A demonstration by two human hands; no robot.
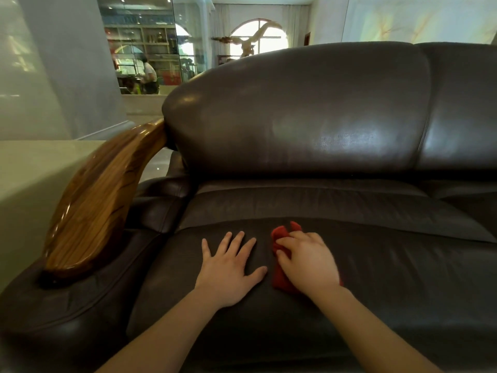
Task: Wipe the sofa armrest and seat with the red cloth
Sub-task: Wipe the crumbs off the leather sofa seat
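Note:
A dark brown leather sofa fills the view. On its seat cushion (390,270) my right hand (309,262) presses down on the crumpled red cloth (279,278), which shows at the fingertips and under the palm. My left hand (228,270) lies flat on the seat just left of the cloth, fingers spread, holding nothing. The armrest (91,211) runs along the left, topped with glossy curved wood over dark leather padding.
The sofa backrest (295,111) rises behind the seat. A pale low wall (24,184) stands left of the armrest. Far behind are glass panels, shelves, an arched window and a person in the distance.

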